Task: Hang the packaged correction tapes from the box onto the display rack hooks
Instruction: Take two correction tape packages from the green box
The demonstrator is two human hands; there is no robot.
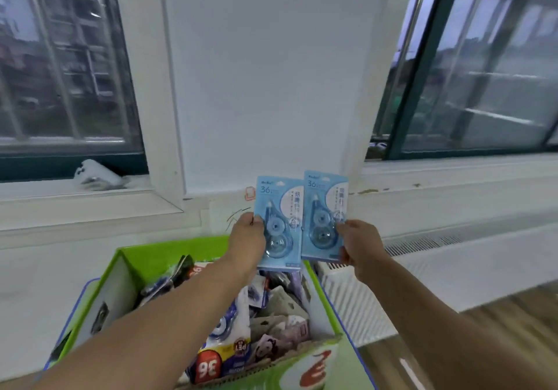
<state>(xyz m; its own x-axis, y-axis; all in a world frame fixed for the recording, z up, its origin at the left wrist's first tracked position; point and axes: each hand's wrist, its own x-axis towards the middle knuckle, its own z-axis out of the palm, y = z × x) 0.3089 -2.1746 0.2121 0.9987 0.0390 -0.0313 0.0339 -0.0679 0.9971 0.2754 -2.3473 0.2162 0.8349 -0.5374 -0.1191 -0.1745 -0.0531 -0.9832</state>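
I hold up two light-blue correction tape packs side by side above the box. My left hand (247, 238) grips the left pack (279, 223) by its left edge. My right hand (360, 246) pinches the right pack (324, 216) at its lower right corner. Both packs stand upright, face toward me, in front of the white wall. Below them the green cardboard box (169, 252) stands open, filled with several more packaged tapes (271, 320). No display rack or hooks are in view.
A white wall panel (265, 72) rises straight ahead between two windows. A white sill (75, 202) runs on the left with a small white object (96, 173) on it. A white radiator (353, 299) stands right of the box, beside wooden floor (498, 320).
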